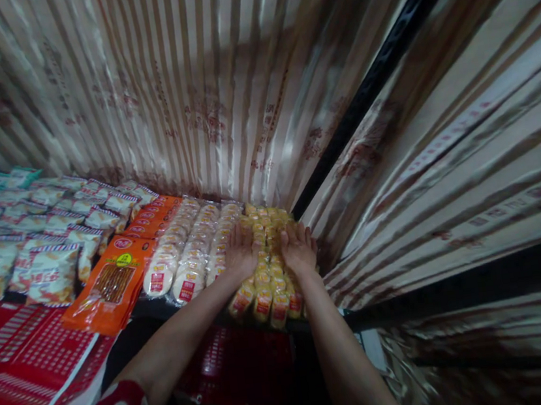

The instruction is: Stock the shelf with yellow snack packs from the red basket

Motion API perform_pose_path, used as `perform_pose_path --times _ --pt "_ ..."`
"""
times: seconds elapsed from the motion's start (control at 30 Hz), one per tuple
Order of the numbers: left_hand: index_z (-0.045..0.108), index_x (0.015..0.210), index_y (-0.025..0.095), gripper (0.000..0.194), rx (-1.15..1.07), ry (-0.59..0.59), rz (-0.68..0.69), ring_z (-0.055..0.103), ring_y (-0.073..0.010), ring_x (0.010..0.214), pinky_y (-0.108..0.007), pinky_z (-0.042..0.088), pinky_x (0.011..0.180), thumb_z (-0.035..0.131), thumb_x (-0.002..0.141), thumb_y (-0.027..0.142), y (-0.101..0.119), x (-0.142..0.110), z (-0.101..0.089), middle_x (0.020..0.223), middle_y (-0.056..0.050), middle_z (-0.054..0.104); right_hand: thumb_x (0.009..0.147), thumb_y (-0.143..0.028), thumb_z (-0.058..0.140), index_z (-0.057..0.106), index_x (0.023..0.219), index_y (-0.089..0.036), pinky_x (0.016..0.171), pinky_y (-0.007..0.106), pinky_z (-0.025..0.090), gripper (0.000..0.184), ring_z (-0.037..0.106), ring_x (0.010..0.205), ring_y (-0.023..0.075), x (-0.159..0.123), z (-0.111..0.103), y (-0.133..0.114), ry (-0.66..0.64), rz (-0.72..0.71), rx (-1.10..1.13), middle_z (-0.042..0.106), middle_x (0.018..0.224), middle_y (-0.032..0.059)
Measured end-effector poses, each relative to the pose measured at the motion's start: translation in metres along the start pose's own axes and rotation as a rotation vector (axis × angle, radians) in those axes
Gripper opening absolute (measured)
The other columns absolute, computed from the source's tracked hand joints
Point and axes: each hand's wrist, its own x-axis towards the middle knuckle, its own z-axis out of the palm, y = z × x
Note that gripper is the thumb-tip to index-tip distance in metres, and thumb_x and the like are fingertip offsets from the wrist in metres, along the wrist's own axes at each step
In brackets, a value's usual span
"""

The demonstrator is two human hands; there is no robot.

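Rows of small yellow-wrapped snack packs (pixel 272 271) stand at the right end of a dark shelf. My left hand (pixel 242 252) lies along their left side with its fingers stretched away from me, between them and the rows of round white packaged cakes (pixel 182 266). On the other side, my right hand (pixel 299 246) rests against the right edge of the yellow packs, fingers spread. Both hands are flat, and neither one grips a pack. The yellow packs fill the space between my two palms.
Orange snack bags (pixel 115 280) lie left of the white cakes, with many white snack bags (pixel 55 271) beyond. A red basket (pixel 28 363) stands below at left. Striped plastic sheeting (pixel 215 71) hangs behind. A black metal post (pixel 365 92) rises at the shelf's right corner.
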Motion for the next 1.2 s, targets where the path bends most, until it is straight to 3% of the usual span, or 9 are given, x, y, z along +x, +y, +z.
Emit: perform_pose_path --times 0.17,0.3,0.43,0.63,0.87,1.07,1.2 --pt "0.023 0.145 0.013 0.054 -0.271 0.143 -0.049 0.005 -0.0212 0.143 -0.044 0.016 0.117 0.02 0.096 0.035 0.009 -0.055 -0.022 0.156 -0.011 0.011 0.095 -0.04 0.016 0.04 0.139 -0.008 0.108 0.051 0.025 0.059 0.021 0.14 0.0301 -0.045 -0.006 0.015 0.372 -0.086 0.171 0.028 0.149 0.0209" --pt "0.01 0.148 0.018 0.055 -0.342 0.172 -0.072 -0.001 -0.021 0.143 -0.045 0.011 0.117 0.02 0.096 0.031 0.018 -0.114 -0.015 0.157 -0.008 0.002 0.095 -0.042 0.015 0.037 0.139 -0.005 0.11 0.052 0.022 0.062 0.015 0.141 0.0299 -0.09 0.009 0.026 0.415 -0.047 0.242 0.025 0.15 0.0218" --pt "0.001 0.148 0.015 0.06 -0.268 0.128 -0.072 -0.004 -0.0261 0.143 -0.051 0.014 0.115 0.024 0.096 0.029 0.019 -0.143 0.006 0.156 -0.014 -0.005 0.095 -0.041 0.016 0.032 0.142 -0.005 0.109 0.054 0.023 0.061 0.012 0.142 0.0302 -0.113 0.029 0.033 0.396 -0.02 0.267 0.021 0.15 0.0233" --pt "-0.01 0.147 0.017 0.065 -0.183 0.205 -0.04 -0.005 -0.0277 0.142 -0.053 0.02 0.113 0.027 0.095 0.027 0.018 -0.148 0.028 0.155 -0.015 -0.01 0.094 -0.039 0.015 0.026 0.143 -0.001 0.109 0.054 0.023 0.063 0.014 0.141 0.0319 -0.117 0.048 0.032 0.346 0.049 0.215 0.018 0.151 0.0249" --pt "-0.006 0.147 0.01 0.066 -0.057 0.278 -0.001 0.001 -0.0302 0.142 -0.055 0.025 0.111 0.031 0.094 0.026 0.02 -0.143 0.036 0.153 -0.021 -0.001 0.093 -0.036 0.011 0.026 0.144 -0.005 0.108 0.059 0.021 0.062 0.011 0.141 0.0331 -0.12 0.045 0.017 0.263 0.105 0.146 0.015 0.153 0.0218" --pt "0.003 0.147 0.005 0.067 0.092 0.306 0.093 0.006 -0.032 0.142 -0.053 0.026 0.111 0.036 0.092 0.026 0.012 -0.147 0.028 0.152 -0.023 0.006 0.093 -0.038 0.016 0.029 0.142 -0.002 0.108 0.058 0.02 0.062 0.008 0.142 0.0317 -0.13 0.053 0.026 0.32 0.033 0.135 0.015 0.152 0.023" --pt "0.02 0.143 0.0 0.063 0.175 0.272 0.188 0.009 -0.0334 0.141 -0.052 0.027 0.111 0.041 0.09 0.026 0.008 -0.149 0.025 0.15 -0.025 0.016 0.093 -0.041 0.02 0.037 0.138 -0.002 0.107 0.057 0.022 0.061 0.012 0.141 0.0315 -0.132 0.064 0.029 0.359 -0.017 0.106 0.019 0.151 0.0245"
